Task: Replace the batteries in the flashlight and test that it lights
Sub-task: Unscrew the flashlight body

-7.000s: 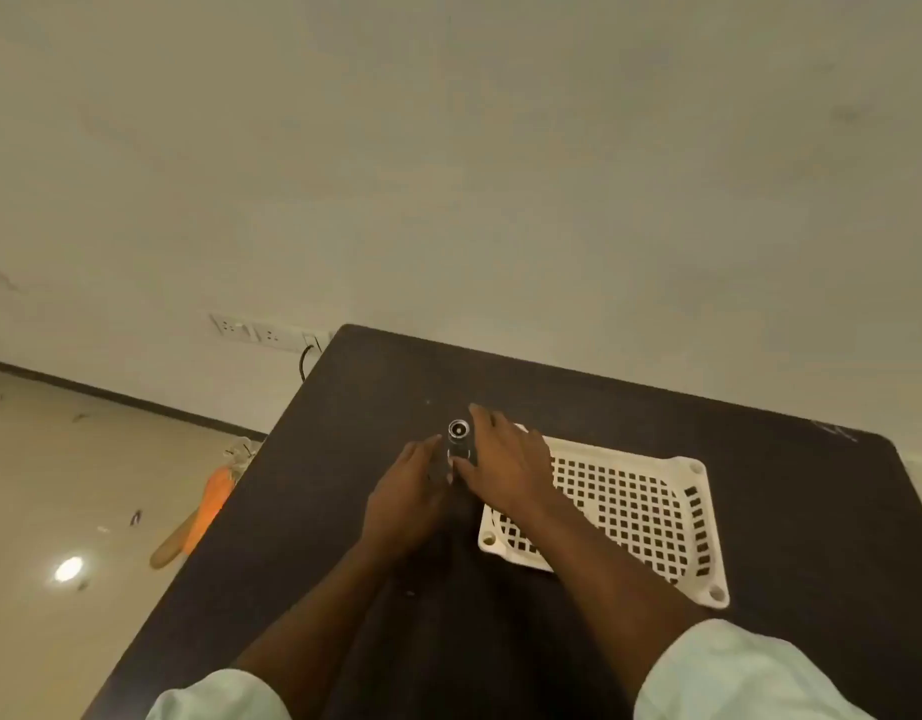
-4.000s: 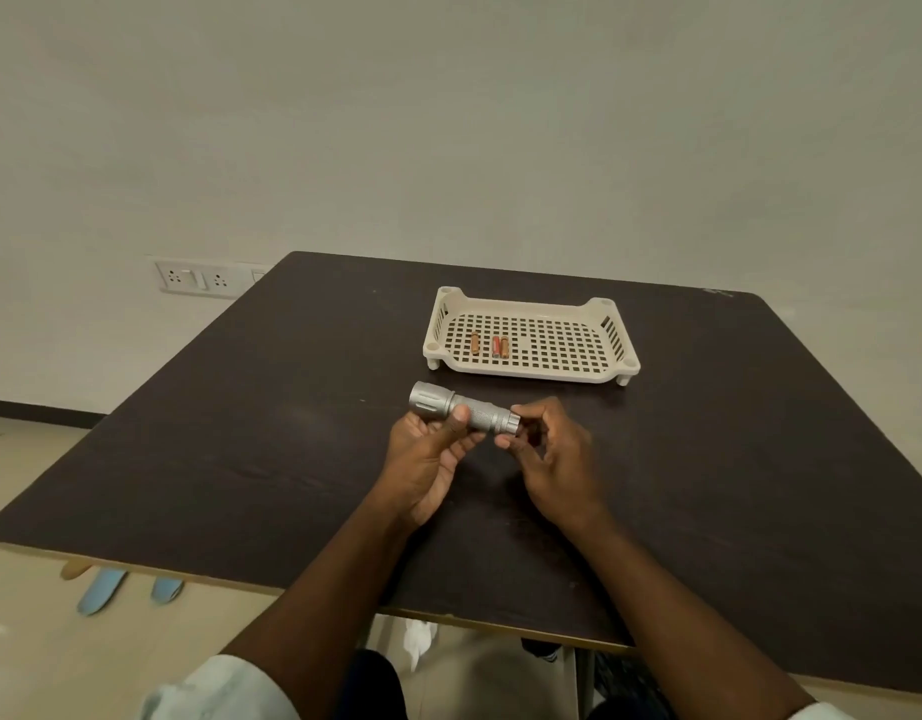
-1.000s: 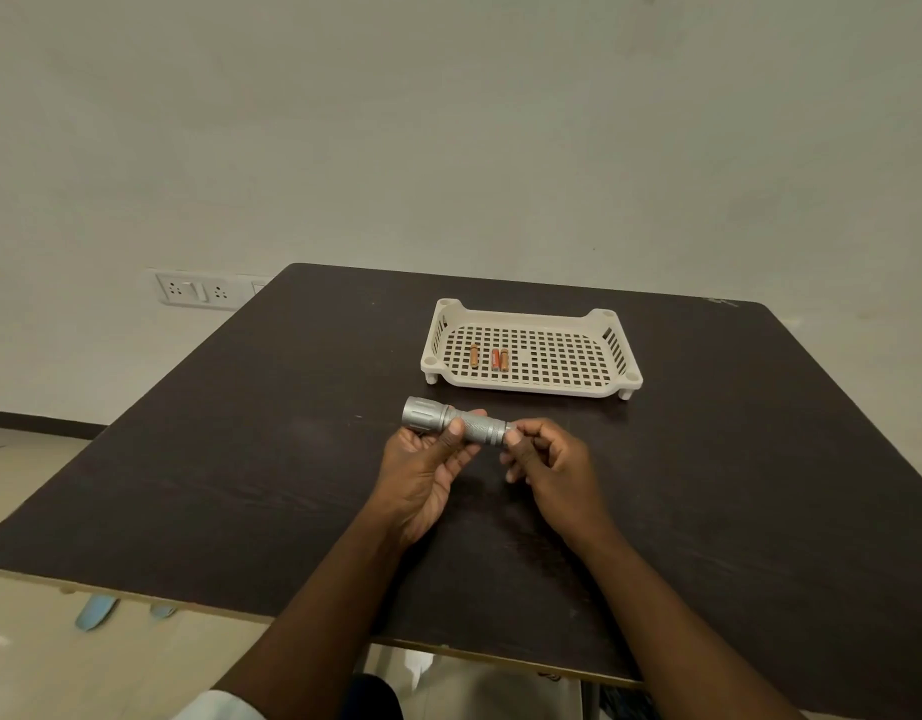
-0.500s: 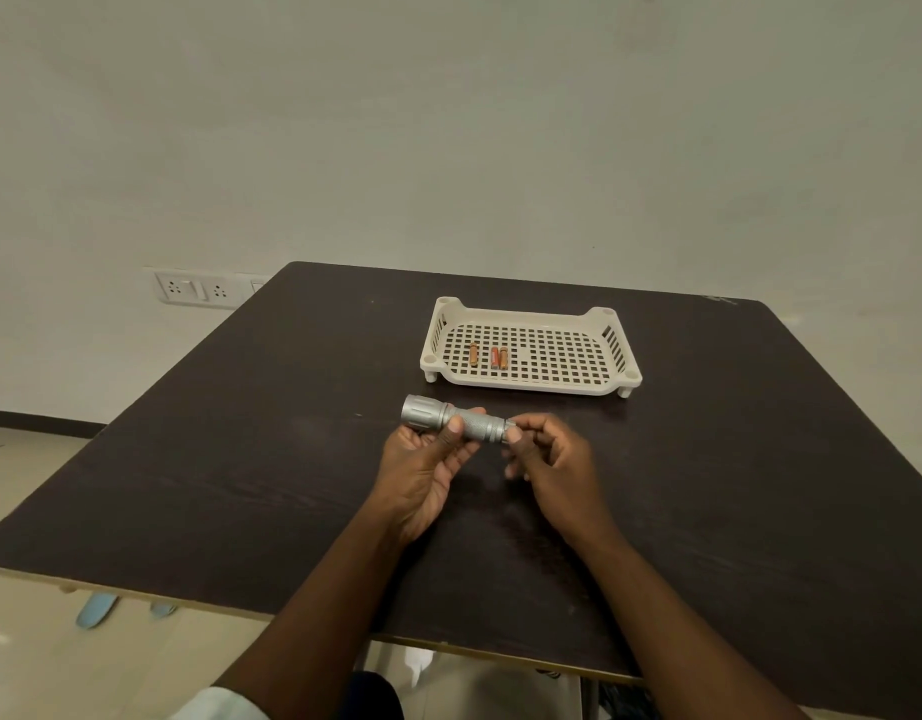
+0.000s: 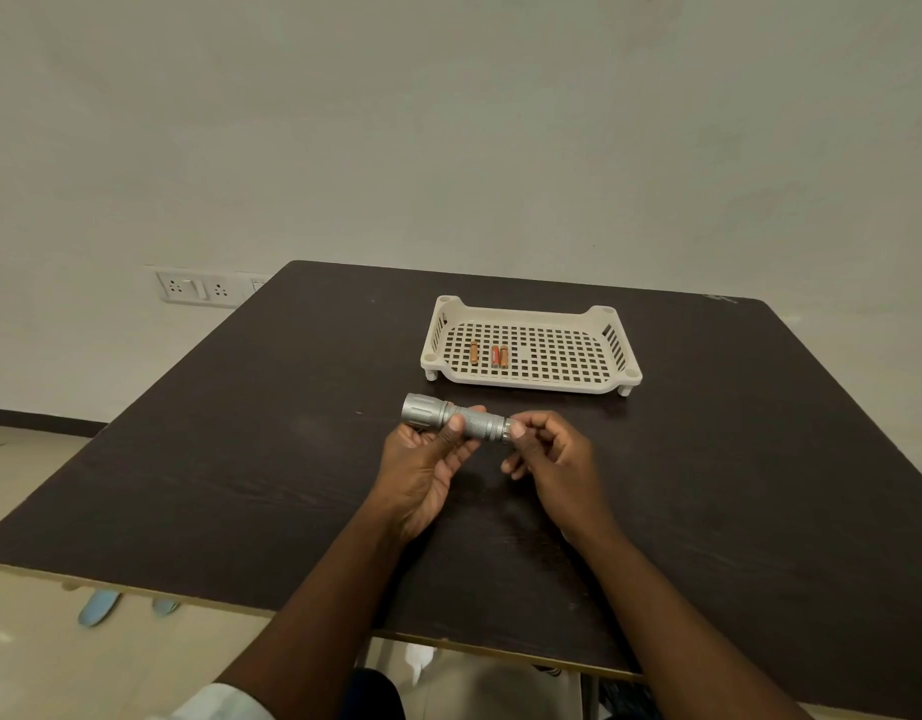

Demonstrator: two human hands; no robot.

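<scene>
A silver flashlight (image 5: 479, 422) lies level above the dark table (image 5: 241, 459), head pointing left. My left hand (image 5: 428, 459) grips its barrel from below, thumb across the top. My right hand (image 5: 552, 454) pinches the tail cap end between thumb and forefinger. Behind the hands stands a white perforated tray (image 5: 625, 374). In the tray's left part lie three small orange batteries: one apart (image 5: 473, 352) and two side by side (image 5: 499, 356).
A wall socket strip (image 5: 196, 288) sits left of the table's far corner. Light-blue slippers (image 5: 98, 608) lie on the floor below the table's near left edge. The table's near edge runs just under my forearms.
Seven seconds ago both hands held the flashlight beside the tray with my view tilted. Since four seconds ago the grip is the same; my right fingers shift slightly at the tail end.
</scene>
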